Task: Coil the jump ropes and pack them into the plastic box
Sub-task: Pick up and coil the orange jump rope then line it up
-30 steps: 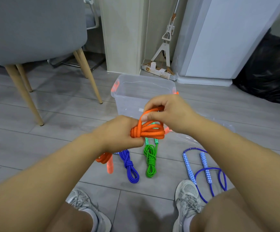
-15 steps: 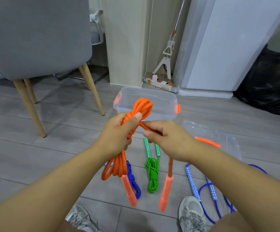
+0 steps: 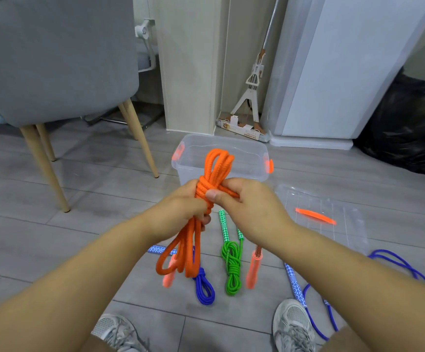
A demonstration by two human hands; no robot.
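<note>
**Desk:** Head view, first item?

**Operator:** Orange jump rope (image 3: 216, 168), bundled, long axis upright, held in the air on the near side of the plastic box (image 3: 247, 171). My left grip (image 3: 186, 201) is curled round its wrapped waist. My right grip (image 3: 247, 207) pinches the free strand, thumb on top, drawn out to the right. Two orange handles dangle below.

**Desk:** Bearing for packing?

**Operator:** The box is open and lies straight ahead of both grips. Neither is clearly nearer. I judge the wrap wants securing first.

**Desk:** Remaining stock?

**Operator:** On the floor, nearer than the box: green coil (image 3: 231, 268), blue coil (image 3: 205, 290) and a loose blue rope (image 3: 294, 283). The clear lid (image 3: 308, 199) is just right of the box.

**Desk:** Markings?

**Operator:** None legible. The print on the mop base (image 3: 242, 127) behind the box is too small.
</note>
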